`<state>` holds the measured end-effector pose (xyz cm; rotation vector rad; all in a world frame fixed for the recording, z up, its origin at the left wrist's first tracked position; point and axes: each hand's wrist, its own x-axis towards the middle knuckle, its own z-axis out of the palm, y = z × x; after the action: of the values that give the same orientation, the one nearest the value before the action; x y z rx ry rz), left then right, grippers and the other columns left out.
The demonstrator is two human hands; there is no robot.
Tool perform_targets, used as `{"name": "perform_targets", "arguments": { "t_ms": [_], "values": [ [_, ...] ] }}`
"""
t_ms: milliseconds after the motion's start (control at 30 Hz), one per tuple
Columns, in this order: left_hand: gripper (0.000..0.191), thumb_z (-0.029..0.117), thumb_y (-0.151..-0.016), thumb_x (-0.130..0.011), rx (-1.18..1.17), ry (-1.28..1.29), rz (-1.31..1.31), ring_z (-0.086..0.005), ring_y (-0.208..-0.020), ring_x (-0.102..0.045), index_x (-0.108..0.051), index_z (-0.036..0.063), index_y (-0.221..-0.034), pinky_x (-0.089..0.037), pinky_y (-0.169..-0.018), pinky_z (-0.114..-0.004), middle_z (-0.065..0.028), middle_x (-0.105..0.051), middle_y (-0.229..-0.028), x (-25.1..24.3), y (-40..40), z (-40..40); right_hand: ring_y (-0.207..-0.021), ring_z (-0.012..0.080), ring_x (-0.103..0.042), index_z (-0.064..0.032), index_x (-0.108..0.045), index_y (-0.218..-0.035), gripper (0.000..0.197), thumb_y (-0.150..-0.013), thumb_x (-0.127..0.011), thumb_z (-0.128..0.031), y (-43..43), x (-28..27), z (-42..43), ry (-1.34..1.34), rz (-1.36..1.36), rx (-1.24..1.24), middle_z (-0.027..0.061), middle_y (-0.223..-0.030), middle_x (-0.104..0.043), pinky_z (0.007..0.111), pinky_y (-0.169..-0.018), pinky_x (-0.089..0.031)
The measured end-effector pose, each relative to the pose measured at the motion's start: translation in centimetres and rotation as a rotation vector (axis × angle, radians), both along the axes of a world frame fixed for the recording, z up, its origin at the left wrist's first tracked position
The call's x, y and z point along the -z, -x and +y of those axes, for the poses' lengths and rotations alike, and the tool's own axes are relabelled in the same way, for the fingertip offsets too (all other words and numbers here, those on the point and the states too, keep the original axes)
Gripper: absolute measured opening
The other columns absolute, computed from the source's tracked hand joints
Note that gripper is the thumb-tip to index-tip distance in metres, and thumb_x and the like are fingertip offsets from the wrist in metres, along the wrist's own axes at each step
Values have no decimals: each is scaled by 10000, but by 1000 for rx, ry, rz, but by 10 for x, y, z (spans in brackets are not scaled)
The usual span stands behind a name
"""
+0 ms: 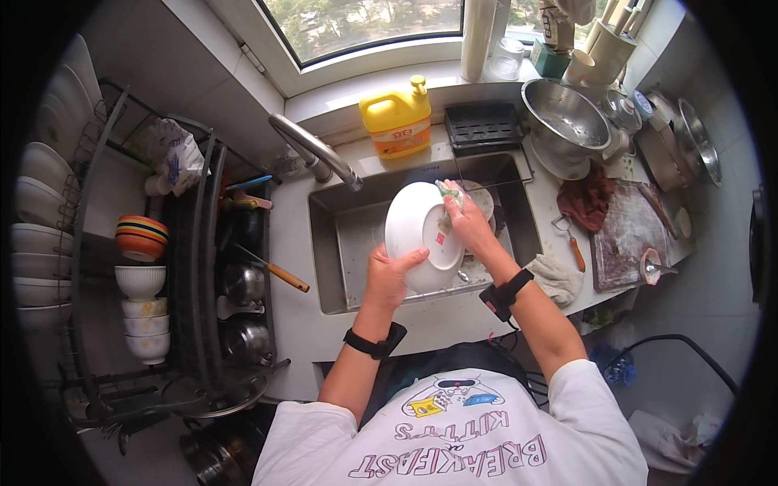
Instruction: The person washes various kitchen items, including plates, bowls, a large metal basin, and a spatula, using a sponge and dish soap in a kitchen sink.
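Note:
A white plate (413, 219) is tilted up over the stainless steel sink (346, 225), its underside with a small red mark facing me. My left hand (389, 273) grips its lower left rim, the thumb lying across the underside. In my right hand (468, 222) is a green and whitish scrubbing cloth or sponge (448, 193), pressed against the plate's upper right edge. Behind the plate, more dishes (480, 197) lie in the right part of the sink, partly hidden by it and my right hand. The curved faucet (319, 149) hangs over the sink's back left; no water stream shows.
A yellow detergent jug (395, 124) stands behind the sink beside a black drain tray (483, 124). A steel bowl (565, 115), a grey rag (553, 279), a peeler (571, 243) and a floured board (629, 231) occupy the right counter. At left stands a dish rack (206, 255) with bowls.

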<state>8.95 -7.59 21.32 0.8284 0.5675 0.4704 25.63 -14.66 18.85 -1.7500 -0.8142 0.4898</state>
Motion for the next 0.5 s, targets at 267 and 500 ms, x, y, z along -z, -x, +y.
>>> {"name": "perform_targets", "arguments": {
  "t_ms": [267,500],
  "values": [
    [322,-42,-790,-676,-17,-209,53,-147,-905,-642,-634,15,-1105,-523,-825,-302,-63,-670,-1038,29,19,-1,-1339,342,-377,-116,-621,-1193,319,-881,-588,-178,57,-46,15,-141,-559,-447,126,-1354,-517,492,-1138,-202],
    [254,-15,-760,-705,-10,-364,187,-135,-828,-647,-672,-1,-1011,-517,-773,-277,-42,-690,-951,9,24,29,-867,308,-635,30,-602,-1030,285,-941,-501,-222,-33,40,6,210,147,-76,199,-928,-667,377,-777,-476]
  ]
}}
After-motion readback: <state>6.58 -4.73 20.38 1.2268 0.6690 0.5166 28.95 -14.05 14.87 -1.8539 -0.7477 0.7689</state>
